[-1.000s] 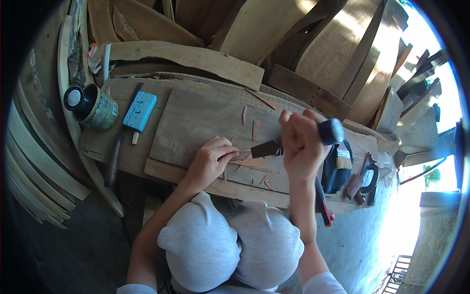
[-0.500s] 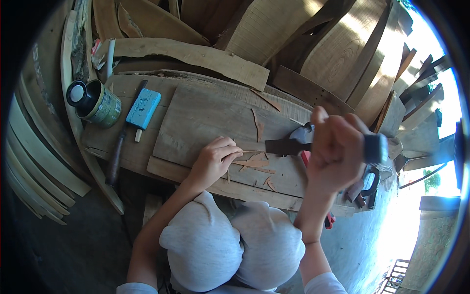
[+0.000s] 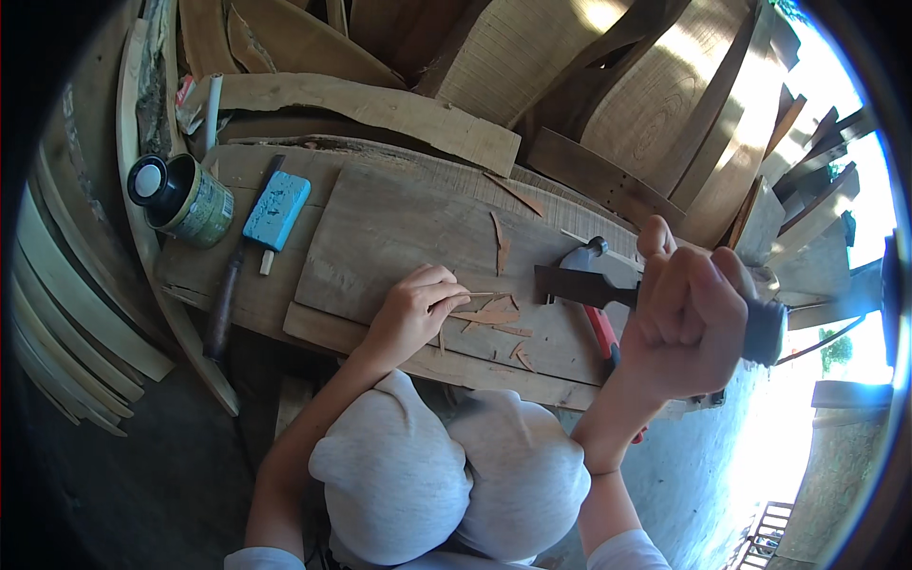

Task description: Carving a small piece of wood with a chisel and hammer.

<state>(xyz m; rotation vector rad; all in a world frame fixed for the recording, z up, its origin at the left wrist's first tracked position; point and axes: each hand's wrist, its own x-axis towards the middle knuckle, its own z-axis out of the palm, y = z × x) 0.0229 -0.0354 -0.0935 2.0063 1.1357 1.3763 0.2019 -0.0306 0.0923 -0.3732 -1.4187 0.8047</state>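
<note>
My left hand (image 3: 416, 309) rests on the flat wooden board (image 3: 380, 228) and pinches a thin wood sliver (image 3: 480, 294) between thumb and fingers. Raised over the board's right side, my right hand (image 3: 692, 318) is wrapped round the handle of a chisel (image 3: 581, 284). Its flat dark blade points left toward the sliver, apart from it. Several brown wood shavings (image 3: 486, 316) lie beside my left fingertips. Behind the chisel, a hammer head (image 3: 587, 252) shows in part. A red-handled tool (image 3: 602, 332) lies below the blade, partly covered by my right hand.
On the left of the bench stand a glass jar (image 3: 207, 211) with a black lid, a blue block (image 3: 276, 211) and a long dark-handled tool (image 3: 222, 304). Large wooden planks (image 3: 532, 57) lean at the back. Curved strips (image 3: 71, 332) stack at far left.
My right hand has moved to the right with the chisel, drawing the blade away from the sliver and uncovering more of the hammer and the red handle. My left hand stays put.
</note>
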